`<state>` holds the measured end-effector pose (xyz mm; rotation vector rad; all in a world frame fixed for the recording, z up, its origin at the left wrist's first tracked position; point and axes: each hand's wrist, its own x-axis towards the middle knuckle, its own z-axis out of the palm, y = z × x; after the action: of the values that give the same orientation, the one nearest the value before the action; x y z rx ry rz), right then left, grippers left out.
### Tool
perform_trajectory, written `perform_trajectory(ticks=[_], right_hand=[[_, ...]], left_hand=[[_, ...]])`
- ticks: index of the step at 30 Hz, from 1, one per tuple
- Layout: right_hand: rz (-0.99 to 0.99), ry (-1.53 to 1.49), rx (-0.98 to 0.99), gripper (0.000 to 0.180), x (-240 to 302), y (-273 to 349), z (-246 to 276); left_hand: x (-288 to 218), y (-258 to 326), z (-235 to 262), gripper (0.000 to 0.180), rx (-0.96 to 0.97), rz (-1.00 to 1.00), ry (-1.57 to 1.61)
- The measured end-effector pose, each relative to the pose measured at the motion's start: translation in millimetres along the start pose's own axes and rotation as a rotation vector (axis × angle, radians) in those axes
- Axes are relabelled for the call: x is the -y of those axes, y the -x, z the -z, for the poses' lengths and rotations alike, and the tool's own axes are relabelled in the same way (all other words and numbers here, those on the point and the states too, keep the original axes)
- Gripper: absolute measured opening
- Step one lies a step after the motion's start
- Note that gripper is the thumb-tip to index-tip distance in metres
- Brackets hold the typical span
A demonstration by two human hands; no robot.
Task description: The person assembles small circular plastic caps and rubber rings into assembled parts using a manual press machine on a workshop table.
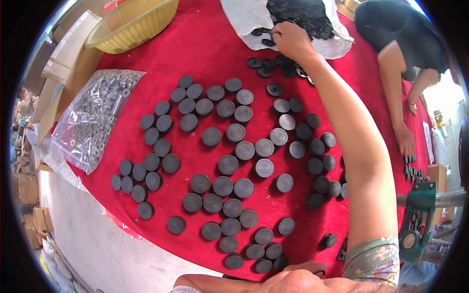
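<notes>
My right hand (pixel 293 40) reaches to the far side of the table, over the lip of a white sack (pixel 244 22). Its fingers are bent and closed among small black round parts (pixel 305 17) that fill the sack; what they grip is hidden. At the near edge, my left hand (pixel 307 267) is partly covered, its fingers curled beside a small dark thing (pixel 320 274) I cannot make out. Many dark grey round caps (pixel 227 165) lie spread in clusters between the hands. Smaller black discs with raised centres (pixel 274 89) lie just below the sack.
A red cloth (pixel 273 207) covers the table. At left lie a clear bag of metal nuts or washers (pixel 93 119) and a yellow basket (pixel 132 27). A green metal machine (pixel 418 219) stands at right. Beyond it, a co-worker's hand (pixel 405 139) rests near small dark parts (pixel 413 171).
</notes>
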<state>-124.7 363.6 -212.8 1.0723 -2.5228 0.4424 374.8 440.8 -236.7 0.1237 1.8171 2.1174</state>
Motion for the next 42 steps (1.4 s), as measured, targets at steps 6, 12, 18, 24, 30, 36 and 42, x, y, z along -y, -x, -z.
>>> perform_trajectory(ticks=[6,12,18,24,30,36,42], right_hand=[[0.076,0.182,0.102,0.037,22,-12,-28],[0.056,-0.371,0.496,0.035,-2,-19,0],[-0.256,-0.132,0.040,0.039,-47,-10,19],[-0.251,0.011,-0.090,0.068,-108,-19,-13],[-0.189,-0.424,0.188,0.048,-56,-12,-13],[-0.285,-0.654,0.225,0.030,-43,2,25],[-0.436,-0.483,-0.089,0.030,-49,3,14]], left_hand=[[-10,-5,9,0.010,0.040,0.015,0.205],[1,-7,2,0.009,-0.076,-0.196,0.144],[13,-4,-4,0.015,-0.136,-0.248,0.073],[6,-8,0,0.016,-0.079,-0.201,0.087],[11,-7,1,0.015,-0.087,-0.193,0.097],[10,-8,-2,0.016,-0.065,-0.146,0.149],[0,-11,7,0.016,-0.028,-0.122,0.064]])
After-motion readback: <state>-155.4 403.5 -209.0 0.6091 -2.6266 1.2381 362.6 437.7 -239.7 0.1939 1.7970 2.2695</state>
